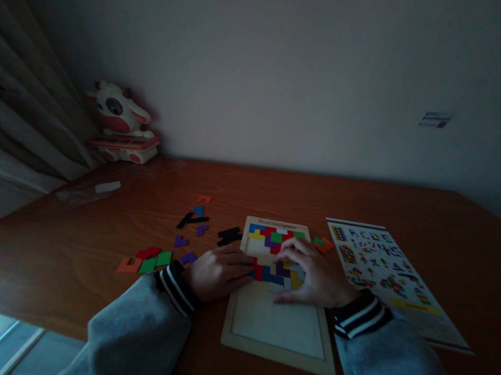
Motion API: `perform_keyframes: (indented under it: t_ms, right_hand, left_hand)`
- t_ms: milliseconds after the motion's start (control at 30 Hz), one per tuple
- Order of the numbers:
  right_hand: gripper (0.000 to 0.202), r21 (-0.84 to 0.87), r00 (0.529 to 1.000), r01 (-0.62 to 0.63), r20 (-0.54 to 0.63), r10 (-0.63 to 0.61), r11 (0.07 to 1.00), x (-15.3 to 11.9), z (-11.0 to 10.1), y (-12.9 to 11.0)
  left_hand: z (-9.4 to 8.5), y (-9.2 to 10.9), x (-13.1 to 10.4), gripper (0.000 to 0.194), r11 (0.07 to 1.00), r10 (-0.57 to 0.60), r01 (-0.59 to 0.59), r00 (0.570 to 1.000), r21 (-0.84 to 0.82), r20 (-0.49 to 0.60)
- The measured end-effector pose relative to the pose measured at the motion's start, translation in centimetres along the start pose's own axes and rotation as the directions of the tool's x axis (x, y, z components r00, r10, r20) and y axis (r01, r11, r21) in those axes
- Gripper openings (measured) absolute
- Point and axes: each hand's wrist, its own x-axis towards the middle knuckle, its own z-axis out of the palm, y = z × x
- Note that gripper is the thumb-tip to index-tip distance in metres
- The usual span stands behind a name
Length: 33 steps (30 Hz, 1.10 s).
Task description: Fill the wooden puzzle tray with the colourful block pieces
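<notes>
A pale wooden puzzle board (274, 358) lies flat on the table, with colored block pieces in its upper half and bare wood in its lower half. Across its left edge rests my left hand (217, 274), fingers stretched out and fingertips at a red piece (258, 272). My right hand (319, 278) arches over the board's right side, thumb and fingers apart. Under its fingers are a purple piece (282, 270) and a yellow piece (296, 281), partly hidden. A blue piece (273, 278) lies between the two hands.
Loose pieces, including green (164, 258), orange (128, 265) and black ones (229, 234), lie left of the board. A printed pattern sheet (398, 274) is on the right. A cow-shaped toy (123, 124) stands at the back left by the curtain (24, 84).
</notes>
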Motion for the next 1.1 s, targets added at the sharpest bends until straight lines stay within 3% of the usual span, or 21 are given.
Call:
perform_keyframes:
  t_ms: [833,967,1100]
  right_hand:
    - [0.055,-0.003,0.999,-0.042,0.019,0.042,0.999,0.05,0.12,0.24]
    - [0.037,-0.013,0.998,-0.049,-0.05,0.048,0.999,0.18,0.28,0.27]
    - [0.02,-0.047,0.971,-0.096,-0.224,0.083,0.994,0.27,0.66,0.93]
  left_hand:
    - [0.23,-0.09,-0.03,0.02,1.0,-0.009,0.01,1.0,0.012,-0.025]
    - [0.04,-0.09,-0.01,0.018,1.0,-0.011,0.011,0.999,-0.001,-0.045]
    - [-0.33,0.07,0.0,0.015,0.998,-0.047,0.049,0.997,0.027,-0.069]
